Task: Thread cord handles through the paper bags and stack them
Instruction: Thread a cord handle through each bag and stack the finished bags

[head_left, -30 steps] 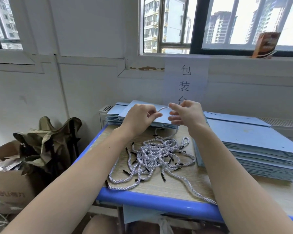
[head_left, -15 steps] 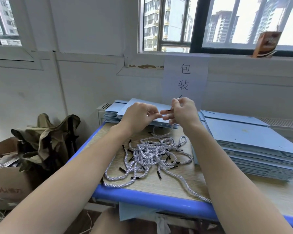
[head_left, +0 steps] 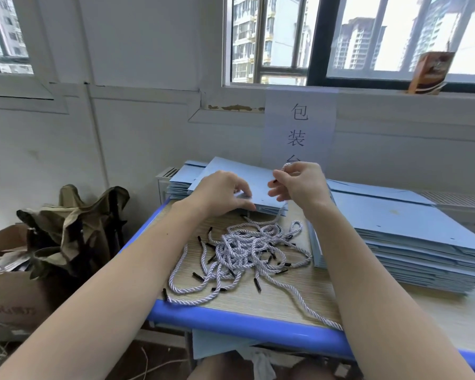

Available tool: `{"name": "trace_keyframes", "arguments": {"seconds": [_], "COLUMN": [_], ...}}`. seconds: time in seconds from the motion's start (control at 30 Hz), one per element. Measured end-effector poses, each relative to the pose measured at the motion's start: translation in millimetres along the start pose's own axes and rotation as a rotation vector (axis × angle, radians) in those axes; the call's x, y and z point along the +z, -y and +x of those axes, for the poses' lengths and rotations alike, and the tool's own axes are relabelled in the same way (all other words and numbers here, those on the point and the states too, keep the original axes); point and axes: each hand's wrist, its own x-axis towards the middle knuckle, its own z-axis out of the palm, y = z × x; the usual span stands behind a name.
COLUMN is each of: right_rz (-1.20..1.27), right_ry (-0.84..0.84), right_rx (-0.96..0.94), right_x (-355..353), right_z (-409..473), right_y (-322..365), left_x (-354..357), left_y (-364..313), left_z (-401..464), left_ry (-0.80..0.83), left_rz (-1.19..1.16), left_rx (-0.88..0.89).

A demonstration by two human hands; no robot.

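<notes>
Wall sign [head_left: 299,127] behind the table [head_left: 258,329]: 包装台, last character half hidden by the right hand [head_left: 299,185]. Red print on the carton [head_left: 8,300] at lower left, too blurred to read; camouflage cloth [head_left: 74,231] heaped above it. Small brown box [head_left: 429,72] on the windowsill. Tall stack [head_left: 395,239] of flat blue bags at right, tangle of cords [head_left: 247,250] mid-table. Right fingers pinching one cord [head_left: 285,167] near its black tip, above the top bag [head_left: 261,185] of the far pile. Left hand [head_left: 222,194] gripping that bag's near edge, fingers curled on it.
</notes>
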Motion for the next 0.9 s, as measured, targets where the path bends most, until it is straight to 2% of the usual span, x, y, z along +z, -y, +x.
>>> {"name": "trace_keyframes", "arguments": {"seconds": [0.13,0.27,0.9], "right_rz": [-0.382,-0.538,-0.825], "right_ry": [0.058,0.157,0.191], "right_rx": [-0.091,-0.107,-0.319], "right_x": [-1,0,5], "right_z": [2,3,8], "right_y": [-5,-7,-12], "left_x": [2,5,-2], "left_y": [2,4,-9], "left_z": [1,1,-4], "left_ry": [0.000,0.004,-0.034], "left_rz": [-0.018,-0.026,0.052], "left_rx": [0.000,0.006,0.070]}}
